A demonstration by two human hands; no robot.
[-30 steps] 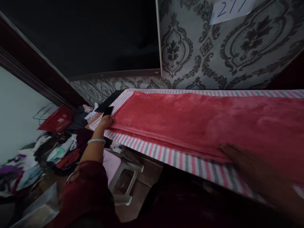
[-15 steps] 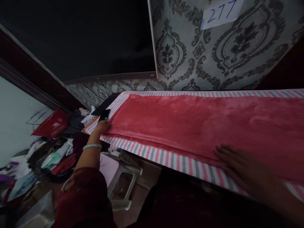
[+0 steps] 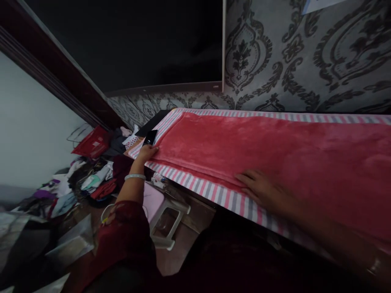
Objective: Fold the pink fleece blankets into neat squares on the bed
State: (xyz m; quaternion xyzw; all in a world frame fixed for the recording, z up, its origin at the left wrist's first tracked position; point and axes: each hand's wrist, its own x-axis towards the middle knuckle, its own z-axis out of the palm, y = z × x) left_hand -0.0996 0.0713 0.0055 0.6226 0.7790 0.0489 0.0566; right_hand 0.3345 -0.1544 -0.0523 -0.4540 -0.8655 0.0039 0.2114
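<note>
A long red plush blanket [image 3: 214,142] lies folded flat over a striped pink, grey and white sheet [image 3: 204,190]. My left hand [image 3: 148,152] rests at the blanket's near left corner, thumb stretched out on the fabric; its other fingers show only in part. Right beyond it is a dark, shiny phone [image 3: 150,137] on the striped border. My right hand [image 3: 264,187] lies palm down on the blanket close to the near edge, fingers extended and holding nothing.
A large dark television [image 3: 128,44] hangs on the patterned wall [image 3: 275,57]. Below on the left are a red basket [image 3: 93,142] and heaped clothes [image 3: 100,179]. A pink-topped stool [image 3: 152,199] stands under the near edge.
My right hand has slid leftward along the blanket's near edge. My left hand stays at the corner. The view has turned, so the scene sits further right.
</note>
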